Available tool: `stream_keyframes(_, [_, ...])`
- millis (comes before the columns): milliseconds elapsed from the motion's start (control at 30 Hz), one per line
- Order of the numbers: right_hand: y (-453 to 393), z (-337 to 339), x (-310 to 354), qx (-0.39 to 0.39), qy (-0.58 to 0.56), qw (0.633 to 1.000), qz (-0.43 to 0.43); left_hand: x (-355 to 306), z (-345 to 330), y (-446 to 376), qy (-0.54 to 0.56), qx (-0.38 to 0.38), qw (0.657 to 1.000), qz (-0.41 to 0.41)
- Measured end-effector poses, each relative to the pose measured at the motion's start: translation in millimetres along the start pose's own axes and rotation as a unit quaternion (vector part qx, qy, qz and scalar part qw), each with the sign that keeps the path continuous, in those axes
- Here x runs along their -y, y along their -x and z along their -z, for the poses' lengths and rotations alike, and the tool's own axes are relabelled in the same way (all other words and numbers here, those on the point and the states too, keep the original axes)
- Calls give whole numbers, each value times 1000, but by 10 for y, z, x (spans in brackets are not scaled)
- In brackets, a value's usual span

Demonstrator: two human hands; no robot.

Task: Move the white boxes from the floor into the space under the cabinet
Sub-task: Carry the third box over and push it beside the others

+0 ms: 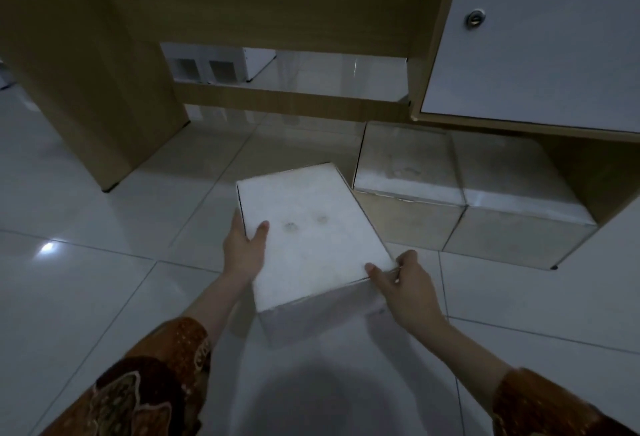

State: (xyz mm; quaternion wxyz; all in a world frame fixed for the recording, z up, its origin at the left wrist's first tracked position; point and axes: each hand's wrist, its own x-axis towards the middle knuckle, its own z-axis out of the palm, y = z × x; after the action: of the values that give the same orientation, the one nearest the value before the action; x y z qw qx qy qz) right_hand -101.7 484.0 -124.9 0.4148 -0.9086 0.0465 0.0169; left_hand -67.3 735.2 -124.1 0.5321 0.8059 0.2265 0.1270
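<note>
A white box (311,234) with two faint smudges on its lid is in the middle of the view, over the tiled floor. My left hand (242,248) grips its left edge, thumb on the lid. My right hand (405,283) holds its near right corner. Two more white boxes stand side by side under the cabinet (540,37): one (405,165) to the left, another (512,179) to its right, both partly in shadow. The cabinet has a white door with a round lock.
A wooden desk panel (97,89) stands on the left, with a low wooden crossbar (294,99) behind. A white perforated object (214,64) sits beyond the bar. Glossy white floor tiles (86,279) spread in front and to the left.
</note>
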Motion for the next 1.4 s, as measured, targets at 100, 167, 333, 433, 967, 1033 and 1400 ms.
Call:
stream_keyframes(100, [106,-148,105,31,86,993,71,-17,153,-117,-147,-23,988,-45])
stream_keyframes(167, [118,-177,149,51,123,983,129,-46,150,-6,-235,-34,970,-56])
stream_keyframes(333, [13,-119,68,124,234,935,236,-12,-1,597,-427,67,894,-116])
stream_keyframes(433, [-16,-129,80,113,268,924,249,39,-56,770,-486,97,854,-156])
stream_keyframes(967, [-413,-786,485,0,390,857,337,103,315,-476,-529,212,763,-304])
stream_keyframes(1033, [-602,-797,498,-8,390,860,329,51,177,-698,-526,220,758,-316])
stream_keyframes(1400, [-1426,-764,527,-14,453,836,309,-171,-330,-1374,-515,210,757,-344])
